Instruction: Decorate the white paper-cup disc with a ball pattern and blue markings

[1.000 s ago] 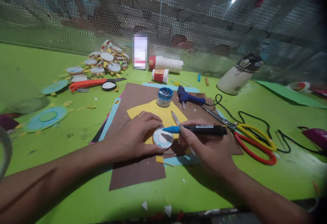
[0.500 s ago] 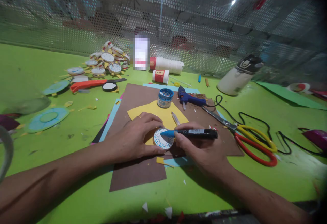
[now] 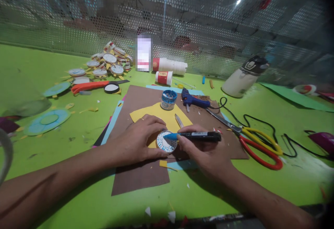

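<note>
My left hand (image 3: 139,136) grips the edge of a small round white disc (image 3: 168,146) between thumb and fingers. Blue dots and thin dark lines mark the disc's face. In my right hand (image 3: 206,149) is a marker (image 3: 203,136) with a black barrel and blue front end, its tip at the disc's face. Under the disc lies yellow paper (image 3: 146,112) on top of brown paper (image 3: 141,183). A pen (image 3: 179,120) rests just behind my right fingers. Beyond it stands an open jar of blue paint (image 3: 168,100).
Scissors (image 3: 261,152) and a blue glue gun (image 3: 195,100) with its cord lie to the right. An orange-handled cutter (image 3: 91,87) and a pile of decorated discs (image 3: 111,60) are at back left. Paper cups (image 3: 164,78), a phone (image 3: 144,53) and a bottle (image 3: 242,79) stand or lie along the mesh.
Almost nothing differs. The marker's rear end has shifted very slightly left, while its tip stays at the disc and my left hand keeps its hold.
</note>
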The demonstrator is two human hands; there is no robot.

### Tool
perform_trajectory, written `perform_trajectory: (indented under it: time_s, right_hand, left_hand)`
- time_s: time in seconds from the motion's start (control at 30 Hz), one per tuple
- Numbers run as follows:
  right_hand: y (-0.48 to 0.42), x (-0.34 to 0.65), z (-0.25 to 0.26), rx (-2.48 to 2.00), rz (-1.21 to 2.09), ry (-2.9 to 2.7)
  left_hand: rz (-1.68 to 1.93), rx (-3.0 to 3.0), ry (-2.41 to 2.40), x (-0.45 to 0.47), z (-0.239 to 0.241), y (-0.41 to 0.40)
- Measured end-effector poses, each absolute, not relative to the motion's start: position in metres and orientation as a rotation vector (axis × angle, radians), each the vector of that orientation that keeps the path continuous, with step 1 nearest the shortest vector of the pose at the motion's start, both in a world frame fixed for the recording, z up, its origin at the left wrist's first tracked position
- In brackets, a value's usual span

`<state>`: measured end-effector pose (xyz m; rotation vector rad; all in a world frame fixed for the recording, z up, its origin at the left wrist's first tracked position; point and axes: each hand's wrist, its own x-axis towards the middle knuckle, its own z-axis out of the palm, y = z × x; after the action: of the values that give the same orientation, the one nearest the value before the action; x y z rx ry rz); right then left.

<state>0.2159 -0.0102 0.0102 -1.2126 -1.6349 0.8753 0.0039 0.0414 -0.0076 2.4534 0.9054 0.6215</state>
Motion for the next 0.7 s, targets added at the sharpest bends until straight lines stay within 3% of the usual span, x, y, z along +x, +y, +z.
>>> perform_trajectory:
  time_s: [0.7]
  right_hand:
    - [-0.0124, 0.2181, 0.0150, -1.252, 0.769, -1.724]
  left_hand:
    - [0.618, 2.427, 0.918, 0.0043, -0.0072, 0.0407]
